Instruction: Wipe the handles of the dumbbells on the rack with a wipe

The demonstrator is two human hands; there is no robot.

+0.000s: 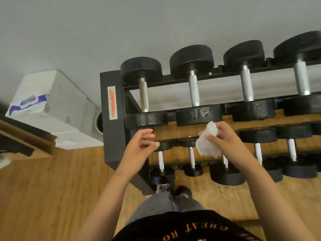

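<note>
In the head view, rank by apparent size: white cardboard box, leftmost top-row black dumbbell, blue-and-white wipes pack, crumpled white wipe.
1. White cardboard box
2. Leftmost top-row black dumbbell
3. Blue-and-white wipes pack and crumpled white wipe look alike; the wipe is nearer the camera, so unranked.

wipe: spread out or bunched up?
Loosely bunched, not spread flat. The wipe is creased and folded over itself, pinched in the right hand, its lower edge hanging free.
</note>
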